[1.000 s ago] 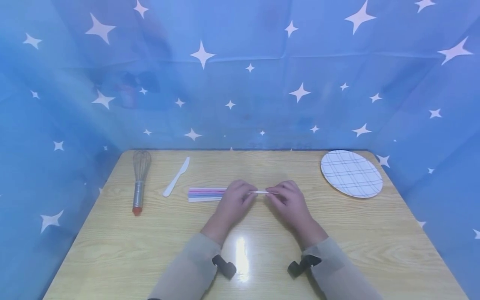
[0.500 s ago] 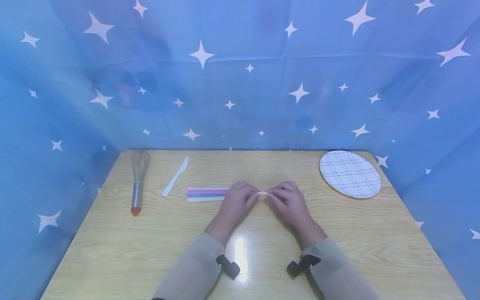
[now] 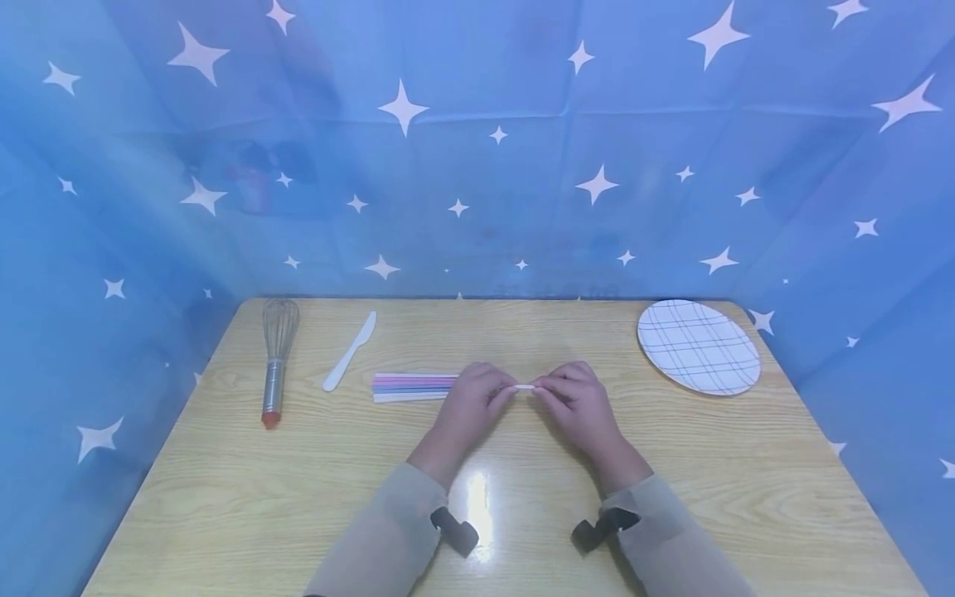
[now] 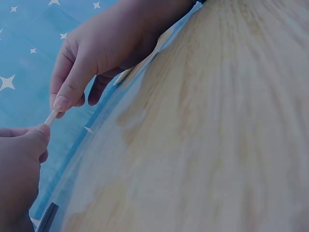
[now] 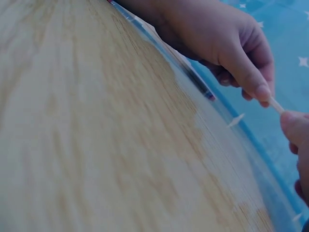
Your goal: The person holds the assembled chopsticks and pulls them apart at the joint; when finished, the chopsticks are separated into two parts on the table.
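A thin white strip [image 3: 525,387] stretches between my two hands in the middle of the head view. My left hand [image 3: 468,413] pinches one end of it between thumb and fingertips. At the other end, my right hand [image 3: 576,408] pinches it the same way. Only a short piece shows between the fingertips; the rest is hidden in the hands. Both wrist views show this pale strip [image 4: 51,117] held above the tabletop. Beside and partly behind my left hand lies a row of long, thin strips [image 3: 413,387] in pink, purple, blue and white.
On the left of the wooden table [image 3: 224,497] lie a whisk [image 3: 276,365] with a red handle end and a white plastic knife [image 3: 349,351]. A white plate [image 3: 699,347] with a checked line pattern rests at the back right. A blue star-patterned curtain [image 3: 477,166] surrounds the table.
My left hand has shifted slightly right toward my right hand, so less of the white strip shows between them. The right hand stays nearly in place.
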### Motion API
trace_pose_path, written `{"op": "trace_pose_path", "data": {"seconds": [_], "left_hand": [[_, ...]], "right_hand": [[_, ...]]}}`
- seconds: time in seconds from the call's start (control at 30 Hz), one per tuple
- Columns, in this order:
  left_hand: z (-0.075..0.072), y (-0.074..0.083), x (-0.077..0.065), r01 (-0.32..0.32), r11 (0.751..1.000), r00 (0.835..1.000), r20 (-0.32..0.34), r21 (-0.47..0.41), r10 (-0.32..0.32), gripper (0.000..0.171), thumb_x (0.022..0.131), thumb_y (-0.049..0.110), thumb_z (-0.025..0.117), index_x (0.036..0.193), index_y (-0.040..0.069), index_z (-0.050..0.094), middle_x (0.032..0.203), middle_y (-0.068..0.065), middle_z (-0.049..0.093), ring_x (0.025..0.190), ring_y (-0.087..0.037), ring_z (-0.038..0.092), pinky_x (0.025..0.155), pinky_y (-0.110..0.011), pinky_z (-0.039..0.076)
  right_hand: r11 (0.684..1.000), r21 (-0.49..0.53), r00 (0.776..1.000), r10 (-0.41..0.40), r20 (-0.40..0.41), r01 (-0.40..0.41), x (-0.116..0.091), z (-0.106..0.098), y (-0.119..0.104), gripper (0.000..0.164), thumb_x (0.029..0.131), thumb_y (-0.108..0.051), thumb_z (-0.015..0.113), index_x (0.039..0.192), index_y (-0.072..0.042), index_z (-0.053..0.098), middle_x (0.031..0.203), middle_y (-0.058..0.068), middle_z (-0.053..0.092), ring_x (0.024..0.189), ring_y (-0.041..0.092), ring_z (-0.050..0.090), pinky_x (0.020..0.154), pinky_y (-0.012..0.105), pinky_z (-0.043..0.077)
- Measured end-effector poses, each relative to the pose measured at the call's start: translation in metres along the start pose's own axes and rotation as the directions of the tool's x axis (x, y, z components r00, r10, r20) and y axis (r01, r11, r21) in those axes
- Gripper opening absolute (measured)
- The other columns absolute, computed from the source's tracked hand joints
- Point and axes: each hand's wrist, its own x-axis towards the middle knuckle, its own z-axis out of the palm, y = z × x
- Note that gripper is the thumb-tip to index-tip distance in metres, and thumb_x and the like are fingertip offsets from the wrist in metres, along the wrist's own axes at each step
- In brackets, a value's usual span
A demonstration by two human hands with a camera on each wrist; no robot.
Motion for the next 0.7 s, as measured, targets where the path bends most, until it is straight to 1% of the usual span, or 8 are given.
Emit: {"op": "trace_pose_path", "data": {"seconds": [0.13, 0.33, 0.53, 0.7], "left_hand": [[-0.0011, 0.0004, -0.0006, -0.006, 1.000, 1.000, -0.006, -0.014, 0.006, 0.011, 0.103, 0.022, 0.073, 0.103, 0.014, 0.081, 0.103, 0.005, 0.074, 0.101, -0.013, 0.064, 0.093, -0.028, 0.055], [0.0010, -0.0014, -0.0004, -0.023, 1.000, 1.000, -0.012, -0.018, 0.023, 0.010, 0.102, 0.021, 0.075, 0.103, 0.013, 0.081, 0.101, 0.004, 0.074, 0.099, -0.013, 0.064, 0.091, -0.025, 0.055], [0.0004, -0.0004, 0.0002, -0.009, 1.000, 1.000, 0.005, -0.021, 0.009, 0.012, 0.102, 0.022, 0.075, 0.104, 0.014, 0.082, 0.100, 0.005, 0.074, 0.098, -0.012, 0.064, 0.091, -0.025, 0.055], [-0.0009, 0.0002, -0.0003, 0.000, 1.000, 1.000, 0.006, -0.021, 0.000, 0.010, 0.101, 0.021, 0.076, 0.103, 0.013, 0.082, 0.100, 0.004, 0.074, 0.098, -0.013, 0.065, 0.091, -0.027, 0.056]], "right_hand": [[1.000, 0.001, 1.000, 0.012, 0.015, -0.012, -0.0004, -0.0008, 0.0002, 0.010, 0.087, -0.005, 0.086, 0.097, -0.009, 0.084, 0.090, 0.001, 0.073, 0.094, 0.023, 0.061, 0.085, 0.032, 0.049], [1.000, -0.003, 1.000, 0.011, 0.019, -0.011, -0.0022, -0.0020, 0.0028, 0.010, 0.087, -0.005, 0.086, 0.097, -0.008, 0.084, 0.089, 0.000, 0.072, 0.093, 0.022, 0.060, 0.083, 0.031, 0.048], [1.000, 0.000, 0.999, 0.019, 0.028, -0.019, -0.0039, -0.0032, 0.0048, 0.012, 0.086, -0.003, 0.087, 0.096, -0.009, 0.085, 0.088, -0.002, 0.072, 0.093, 0.021, 0.059, 0.084, 0.029, 0.048], [1.000, 0.013, 0.999, 0.028, 0.040, -0.029, -0.0034, -0.0030, 0.0045, 0.011, 0.086, -0.003, 0.087, 0.096, -0.008, 0.085, 0.088, -0.001, 0.072, 0.094, 0.022, 0.058, 0.085, 0.031, 0.047]]}}
